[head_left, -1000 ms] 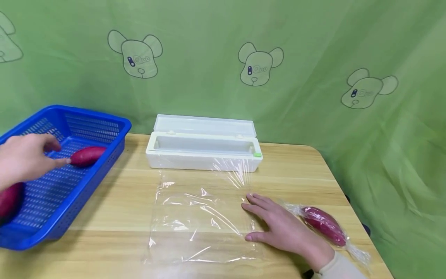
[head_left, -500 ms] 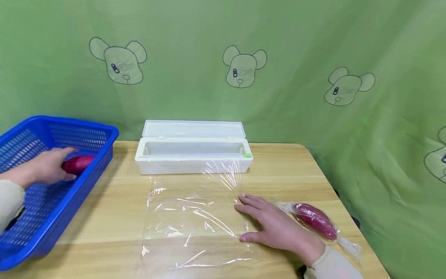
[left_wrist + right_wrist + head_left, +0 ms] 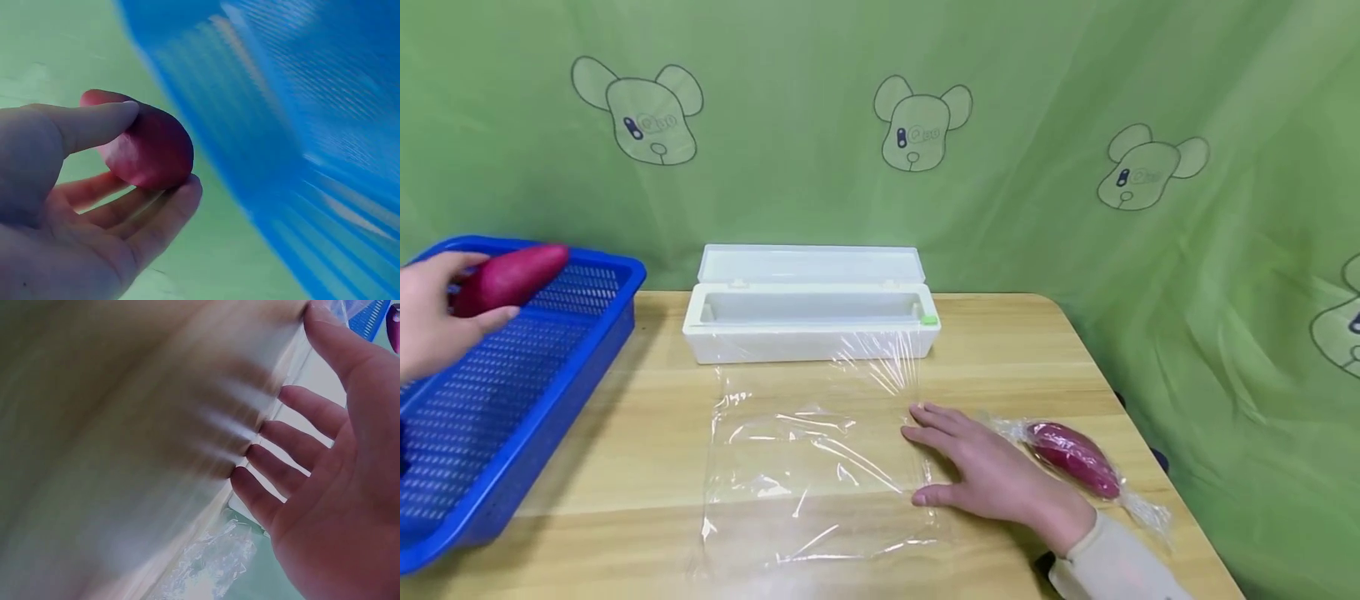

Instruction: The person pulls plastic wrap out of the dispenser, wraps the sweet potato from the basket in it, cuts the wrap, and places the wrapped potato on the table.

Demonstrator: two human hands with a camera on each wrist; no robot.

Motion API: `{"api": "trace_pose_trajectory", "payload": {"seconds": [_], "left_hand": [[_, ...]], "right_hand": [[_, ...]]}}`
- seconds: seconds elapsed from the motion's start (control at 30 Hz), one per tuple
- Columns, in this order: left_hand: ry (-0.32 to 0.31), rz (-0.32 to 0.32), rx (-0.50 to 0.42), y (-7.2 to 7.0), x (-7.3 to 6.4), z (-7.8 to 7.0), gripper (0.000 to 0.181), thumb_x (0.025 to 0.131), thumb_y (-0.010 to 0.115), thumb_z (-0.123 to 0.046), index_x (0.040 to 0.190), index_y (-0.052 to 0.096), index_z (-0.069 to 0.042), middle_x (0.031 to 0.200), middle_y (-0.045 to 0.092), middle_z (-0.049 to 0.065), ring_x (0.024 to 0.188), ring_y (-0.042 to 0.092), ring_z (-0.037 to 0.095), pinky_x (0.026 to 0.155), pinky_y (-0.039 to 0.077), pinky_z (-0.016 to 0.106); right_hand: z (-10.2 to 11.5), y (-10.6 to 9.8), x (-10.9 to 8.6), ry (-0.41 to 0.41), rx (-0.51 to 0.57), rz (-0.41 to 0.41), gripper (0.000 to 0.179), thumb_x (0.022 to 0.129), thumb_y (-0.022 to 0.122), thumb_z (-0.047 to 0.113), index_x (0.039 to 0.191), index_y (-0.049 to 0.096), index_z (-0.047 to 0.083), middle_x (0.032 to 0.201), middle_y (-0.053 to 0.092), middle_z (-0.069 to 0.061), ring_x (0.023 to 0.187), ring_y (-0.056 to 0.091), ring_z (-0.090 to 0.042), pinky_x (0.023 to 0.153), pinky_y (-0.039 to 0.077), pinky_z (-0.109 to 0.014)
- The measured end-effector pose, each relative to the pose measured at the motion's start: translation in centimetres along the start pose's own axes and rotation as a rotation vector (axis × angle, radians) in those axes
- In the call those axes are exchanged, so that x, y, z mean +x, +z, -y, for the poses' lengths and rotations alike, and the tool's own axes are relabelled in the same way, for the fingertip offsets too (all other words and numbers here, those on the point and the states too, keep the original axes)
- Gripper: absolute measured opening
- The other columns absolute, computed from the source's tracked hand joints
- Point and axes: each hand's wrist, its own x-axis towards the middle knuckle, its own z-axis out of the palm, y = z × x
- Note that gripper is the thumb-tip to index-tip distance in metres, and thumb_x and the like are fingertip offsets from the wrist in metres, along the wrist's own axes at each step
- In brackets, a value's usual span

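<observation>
In the head view my left hand (image 3: 437, 312) grips a purple-red sweet potato (image 3: 512, 277) above the blue basket (image 3: 561, 396). The left wrist view shows the thumb on one side of the sweet potato (image 3: 153, 147) and the fingers round the other. My right hand (image 3: 992, 471) has its fingers spread, the fingertips touching the right edge of a clear sheet of plastic wrap (image 3: 820, 492). That sheet lies on the table and runs up to the front of a white wrap dispenser box (image 3: 812, 346), whose lid stands raised.
To the right of my right hand lies a sweet potato wrapped in film (image 3: 1075, 458), its ends twisted. The wooden table (image 3: 1000, 350) ends at a green curtain (image 3: 820, 167) printed with bear heads. A small green piece (image 3: 929, 320) sits at the dispenser's right corner.
My left hand reached into the basket, took hold of the sweet potato and lifted it up and to the left. The right hand stays at the film's edge. The head view shifted slightly.
</observation>
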Motion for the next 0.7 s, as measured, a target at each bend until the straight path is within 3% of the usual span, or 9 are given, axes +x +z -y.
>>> {"api": "trace_pose_trajectory", "payload": {"seconds": [0.07,0.1,0.17,0.2,0.23,0.33,0.37,0.5,0.7], "left_hand": [[-0.001,0.011,-0.021,-0.4,-0.9,-3.3,0.062,0.084,0.082,0.005,0.136,0.051,0.021,0.118,0.056,0.051,0.072,0.061,-0.003,0.062,0.026,-0.003],[0.008,0.02,-0.012,-0.6,-1.4,-5.2,0.063,0.085,0.084,0.003,0.137,0.052,0.019,0.12,0.058,0.05,0.076,0.07,0.013,0.062,0.026,-0.004],[0.032,0.052,0.019,-0.8,-2.5,-8.8,0.064,0.086,0.087,-0.005,0.138,0.054,0.013,0.123,0.063,0.045,0.09,0.073,0.046,0.067,0.039,0.005],[0.054,0.072,0.02,-0.8,-2.9,-10.3,0.064,0.086,0.088,-0.008,0.139,0.056,0.009,0.124,0.066,0.042,0.093,0.074,0.044,0.07,0.046,0.012],[0.08,0.097,0.018,-0.7,-3.4,-12.0,0.065,0.087,0.089,-0.011,0.14,0.057,0.006,0.125,0.068,0.039,0.101,0.07,0.057,0.074,0.054,0.023],[0.183,0.162,-0.032,0.3,-4.5,-16.0,0.063,0.087,0.09,-0.012,0.141,0.06,-0.001,0.126,0.072,0.029,0.103,0.074,0.048,0.078,0.061,0.058],[0.221,0.176,-0.063,0.9,-4.8,-17.1,0.061,0.087,0.09,-0.01,0.14,0.061,-0.001,0.124,0.073,0.027,0.103,0.074,0.044,0.079,0.062,0.058],[0.313,0.255,-0.149,4.2,-6.3,-19.6,0.056,0.086,0.089,-0.006,0.135,0.063,-0.001,0.123,0.073,0.02,0.107,0.073,0.036,0.089,0.065,0.056],[0.307,0.383,-0.152,9.0,-8.0,-20.8,0.051,0.09,0.086,-0.009,0.136,0.065,-0.005,0.127,0.072,0.012,0.113,0.073,0.03,0.095,0.065,0.051]], "right_hand": [[0.0,0.0,0.1,0.003,0.001,0.006,0.087,0.089,0.077,0.064,0.159,0.054,0.018,0.174,0.038,-0.011,0.158,0.041,-0.041,0.126,0.037,-0.065],[-0.1,0.0,0.1,0.005,0.002,0.008,0.087,0.089,0.077,0.064,0.159,0.054,0.018,0.174,0.037,-0.011,0.158,0.04,-0.041,0.126,0.037,-0.065],[-0.1,0.0,0.2,0.004,-0.001,0.01,0.087,0.089,0.077,0.064,0.159,0.053,0.018,0.174,0.037,-0.01,0.159,0.04,-0.041,0.126,0.036,-0.065],[-0.2,-0.1,0.2,0.004,-0.002,0.009,0.087,0.089,0.077,0.064,0.159,0.053,0.018,0.175,0.036,-0.01,0.159,0.039,-0.041,0.126,0.036,-0.065],[-0.2,-0.2,0.3,0.003,-0.006,0.005,0.087,0.089,0.078,0.063,0.159,0.053,0.018,0.175,0.036,-0.01,0.159,0.039,-0.041,0.126,0.036,-0.064],[-0.3,-0.5,0.6,0.004,-0.011,-0.011,0.087,0.088,0.08,0.061,0.159,0.053,0.018,0.175,0.036,-0.01,0.159,0.039,-0.041,0.126,0.036,-0.064],[-0.4,-0.6,0.6,0.005,-0.01,-0.013,0.087,0.088,0.08,0.06,0.16,0.053,0.018,0.175,0.035,-0.01,0.16,0.038,-0.041,0.127,0.035,-0.065],[-0.4,-0.7,0.8,0.008,0.0,-0.005,0.087,0.088,0.081,0.058,0.16,0.052,0.018,0.176,0.034,-0.009,0.16,0.037,-0.041,0.127,0.034,-0.066],[-0.2,-0.2,0.6,0.013,0.032,0.02,0.087,0.088,0.081,0.059,0.16,0.053,0.019,0.176,0.034,-0.009,0.161,0.036,-0.041,0.127,0.033,-0.066]]}}
